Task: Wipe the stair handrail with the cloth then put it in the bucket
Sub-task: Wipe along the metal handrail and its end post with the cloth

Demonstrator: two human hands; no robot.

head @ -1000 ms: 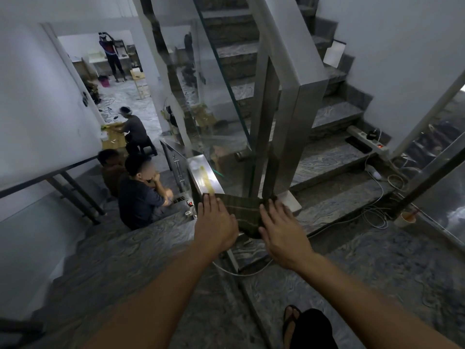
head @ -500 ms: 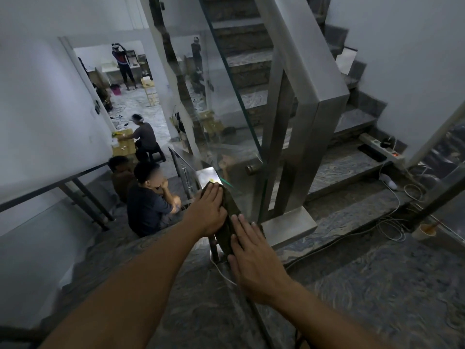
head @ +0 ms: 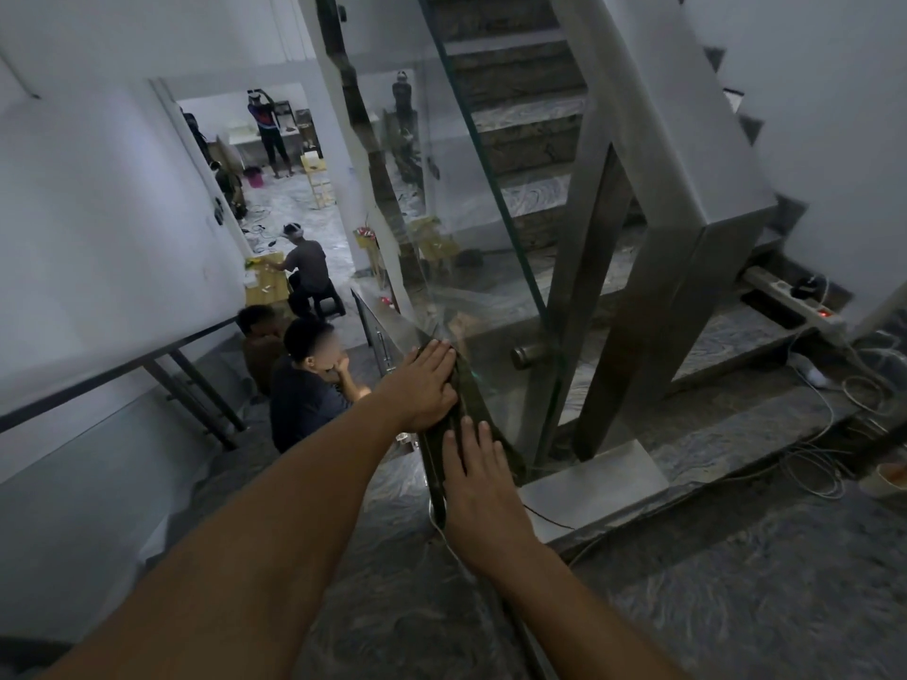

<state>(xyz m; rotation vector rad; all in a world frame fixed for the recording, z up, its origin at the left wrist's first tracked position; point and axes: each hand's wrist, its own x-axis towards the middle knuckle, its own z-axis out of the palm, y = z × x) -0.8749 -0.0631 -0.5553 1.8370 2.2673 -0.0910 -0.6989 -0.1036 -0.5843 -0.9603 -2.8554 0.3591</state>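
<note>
Both hands lie flat on the cloth (head: 468, 409), fingers stretched out and pressed down rather than curled around anything; the left hand (head: 426, 385) sits farther along, its palm covering the upper end of the cloth, while the right hand (head: 483, 476) rests nearer the body on the lower end, fingertips pointing up the rail. Dark and olive-toned, the cloth is draped over the top of the handrail (head: 387, 322), which shows as a narrow steel strip running down and away beyond the left hand; its folds hang slightly over the rail's right side, against the glass panel (head: 471, 228). Neither hand grips the fabric; each only pins it to the metal with an open palm. Both bare forearms reach in from the bottom of the view.

To the right of the glass a broad steel post (head: 687, 296) stands on the landing, with marbled stair steps (head: 535, 125) climbing behind it; a white power strip (head: 795, 301) with a red light lies on a step near the wall, and loose white cables (head: 814, 463) coil across the landing floor. Below on the left, two people sit on the lower flight (head: 304, 380); beyond them another person sits at a small yellow table (head: 265, 279), and one more stands in the bright room past the doorway (head: 267, 132). No bucket for the cloth can be made out with certainty.
</note>
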